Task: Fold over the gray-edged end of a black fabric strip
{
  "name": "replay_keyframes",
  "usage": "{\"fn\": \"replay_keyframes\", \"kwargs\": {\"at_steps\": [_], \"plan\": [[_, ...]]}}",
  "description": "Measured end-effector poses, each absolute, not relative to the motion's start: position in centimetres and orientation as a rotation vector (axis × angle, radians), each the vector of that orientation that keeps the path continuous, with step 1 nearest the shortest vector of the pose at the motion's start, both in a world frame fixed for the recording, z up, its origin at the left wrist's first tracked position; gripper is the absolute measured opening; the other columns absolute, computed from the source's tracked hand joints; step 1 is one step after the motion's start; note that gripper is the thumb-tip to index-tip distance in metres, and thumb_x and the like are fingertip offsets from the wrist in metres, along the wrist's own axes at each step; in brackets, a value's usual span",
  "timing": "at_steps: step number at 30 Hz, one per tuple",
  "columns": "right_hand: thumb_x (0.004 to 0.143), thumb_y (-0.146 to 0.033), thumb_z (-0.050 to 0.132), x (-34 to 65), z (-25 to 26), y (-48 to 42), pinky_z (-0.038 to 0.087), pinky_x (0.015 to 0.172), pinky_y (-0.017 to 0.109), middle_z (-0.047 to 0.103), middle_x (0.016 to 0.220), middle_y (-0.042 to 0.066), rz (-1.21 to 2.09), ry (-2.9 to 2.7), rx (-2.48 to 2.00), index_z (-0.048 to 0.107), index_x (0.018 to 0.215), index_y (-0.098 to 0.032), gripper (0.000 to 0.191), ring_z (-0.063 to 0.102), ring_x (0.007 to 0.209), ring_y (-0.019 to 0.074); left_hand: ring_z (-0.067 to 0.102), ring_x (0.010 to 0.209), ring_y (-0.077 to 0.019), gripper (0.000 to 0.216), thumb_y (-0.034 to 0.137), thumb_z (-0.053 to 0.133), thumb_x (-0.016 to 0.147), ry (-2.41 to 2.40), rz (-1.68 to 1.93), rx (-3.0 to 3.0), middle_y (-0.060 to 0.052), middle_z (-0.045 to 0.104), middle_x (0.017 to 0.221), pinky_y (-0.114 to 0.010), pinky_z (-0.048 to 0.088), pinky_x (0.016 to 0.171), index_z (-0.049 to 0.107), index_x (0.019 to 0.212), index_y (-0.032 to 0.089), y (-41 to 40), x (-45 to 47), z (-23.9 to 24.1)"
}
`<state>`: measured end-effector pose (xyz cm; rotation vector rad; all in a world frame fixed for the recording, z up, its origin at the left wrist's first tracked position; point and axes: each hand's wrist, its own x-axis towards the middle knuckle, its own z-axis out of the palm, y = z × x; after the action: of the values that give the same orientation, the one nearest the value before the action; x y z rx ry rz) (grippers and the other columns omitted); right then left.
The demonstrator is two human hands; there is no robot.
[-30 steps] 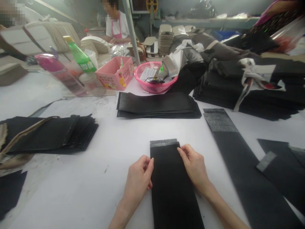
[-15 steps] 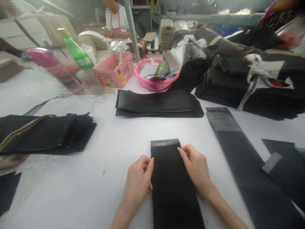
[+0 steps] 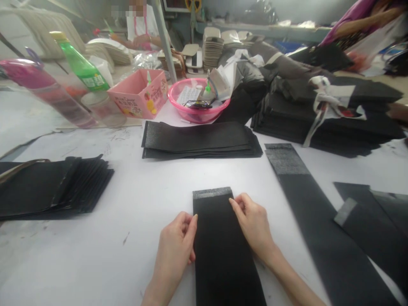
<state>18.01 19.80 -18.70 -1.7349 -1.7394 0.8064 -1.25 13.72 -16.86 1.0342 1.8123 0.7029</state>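
A long black fabric strip (image 3: pixel 219 250) lies lengthwise on the white table (image 3: pixel 153 199) in front of me, with a grey band along its far end. My left hand (image 3: pixel 177 246) pinches the strip's left edge with curled fingers. My right hand (image 3: pixel 253 225) pinches the right edge near the top, fingers bent. Both hands rest on the table beside the strip.
A flat stack of black strips (image 3: pixel 200 140) lies beyond, another fanned stack (image 3: pixel 54 187) at left, and loose strips (image 3: pixel 312 216) at right. A pink bowl (image 3: pixel 199 100), pink box (image 3: pixel 138 93), green bottle (image 3: pixel 79 63) and piled black fabric (image 3: pixel 321 114) stand behind. Another person (image 3: pixel 140 25) sits far back.
The view has shifted a little to the right, so everything slid left in frame. My hands keep the same hold on the strip's edges.
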Motion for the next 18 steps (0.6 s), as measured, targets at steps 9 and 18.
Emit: {"fn": "replay_keyframes", "kwargs": {"at_steps": [9,18], "plan": [[0.094,-0.039,0.055,18.02,-18.64,20.03,0.033,0.058,0.027,0.059,0.063,-0.004,0.834,-1.717,-1.773,0.052,0.075,-0.023,0.024,0.055,0.057,0.0144,0.048,0.028,-0.0143,0.044,0.064,0.045,0.089,1.828,0.65,1.057,0.006,0.052,0.038,-0.019,0.035,0.029,0.05,0.072,0.023,13.77,-1.33,-17.02],[0.093,-0.04,0.056,17.97,-18.55,20.07,0.035,0.057,0.027,0.06,0.062,-0.004,0.846,-1.703,-1.777,0.053,0.075,-0.023,0.025,0.056,0.057,0.0151,0.048,0.028,-0.014,0.044,0.064,0.047,0.087,1.815,0.671,1.028,0.004,0.056,0.042,-0.019,0.034,0.028,0.051,0.071,0.023,13.72,-1.42,-17.09]]}}
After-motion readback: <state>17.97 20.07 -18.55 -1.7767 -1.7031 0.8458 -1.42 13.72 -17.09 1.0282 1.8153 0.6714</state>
